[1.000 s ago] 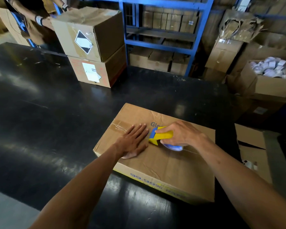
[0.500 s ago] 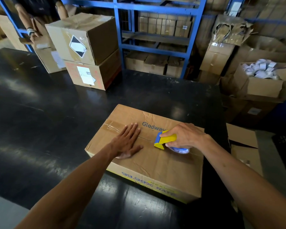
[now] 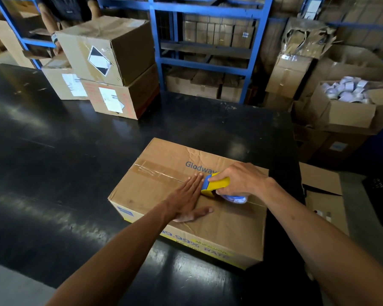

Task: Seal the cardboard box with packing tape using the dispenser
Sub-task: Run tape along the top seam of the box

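A flat cardboard box (image 3: 226, 219) printed "Glodway" lies on the black table (image 3: 75, 164). Clear tape (image 3: 155, 170) runs along the left part of its top seam. My left hand (image 3: 187, 200) lies flat, palm down, on the box top over the seam, fingers together and thumb out. Just right of its fingertips, my right hand (image 3: 241, 181) grips a yellow and blue tape dispenser (image 3: 217, 184) pressed on the seam. The tape roll (image 3: 236, 198) shows under that hand.
Two stacked cartons (image 3: 117, 62) and a smaller one (image 3: 63, 82) stand at the table's far left. Blue shelving (image 3: 208, 40) with boxes rises behind. To the right, an open carton (image 3: 349, 107) holds tape rolls, and flat cardboard (image 3: 321, 191) lies beside the table. A person (image 3: 64, 12) stands far left.
The dispenser moved right along the seam and my left hand followed, ending with its fingertips against the dispenser. The person at the far left set a small carton beside the stack.
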`<action>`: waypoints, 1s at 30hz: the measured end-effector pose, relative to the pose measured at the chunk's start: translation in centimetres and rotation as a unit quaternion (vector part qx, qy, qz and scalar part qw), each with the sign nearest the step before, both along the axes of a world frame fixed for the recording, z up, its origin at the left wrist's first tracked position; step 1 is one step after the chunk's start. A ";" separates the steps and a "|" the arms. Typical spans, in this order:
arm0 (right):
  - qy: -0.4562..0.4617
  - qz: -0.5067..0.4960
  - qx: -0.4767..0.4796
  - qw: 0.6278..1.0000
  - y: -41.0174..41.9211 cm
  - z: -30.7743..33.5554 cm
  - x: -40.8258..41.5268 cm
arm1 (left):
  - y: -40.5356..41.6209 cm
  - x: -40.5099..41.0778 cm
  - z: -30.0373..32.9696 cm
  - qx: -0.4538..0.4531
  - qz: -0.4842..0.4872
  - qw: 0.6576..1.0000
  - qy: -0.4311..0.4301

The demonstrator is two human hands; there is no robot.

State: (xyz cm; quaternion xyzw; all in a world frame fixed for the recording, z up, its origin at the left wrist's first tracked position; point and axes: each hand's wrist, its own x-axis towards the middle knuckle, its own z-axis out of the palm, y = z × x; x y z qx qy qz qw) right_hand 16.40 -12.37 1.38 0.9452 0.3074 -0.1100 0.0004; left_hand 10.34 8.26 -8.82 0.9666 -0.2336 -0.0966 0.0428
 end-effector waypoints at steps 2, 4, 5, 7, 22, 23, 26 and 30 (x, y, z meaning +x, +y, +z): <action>0.011 0.000 0.007 1.000 -0.1 0.2 0.0 | 0.1 0.0 0.1 0.001 0.001 1.000 0.002; 0.018 0.000 0.009 1.000 -0.5 0.4 -0.1 | 0.1 -0.1 0.2 0.006 0.000 1.000 0.002; 0.019 0.000 0.004 1.000 -1.0 0.7 -0.2 | 0.1 -0.1 0.3 0.009 -0.002 1.000 0.002; 0.027 -0.008 -0.014 0.999 -2.9 1.3 -0.5 | 0.2 0.0 0.2 0.012 -0.003 1.000 0.005; 0.009 -0.020 -0.036 0.999 -7.0 1.9 -2.2 | -5.6 -0.5 -0.1 -0.026 0.000 1.000 0.000; 0.003 -0.017 -0.036 0.999 -7.0 1.9 -2.2 | -6.7 -0.7 -0.4 -0.038 -0.002 0.999 -0.002; -0.001 -0.016 -0.031 0.999 -7.1 1.6 -2.0 | -7.9 -0.8 -1.3 -0.054 0.015 0.998 -0.008; 0.006 -0.013 -0.029 0.999 -7.2 1.3 -1.8 | -7.6 -0.7 -1.4 -0.049 0.005 0.999 -0.011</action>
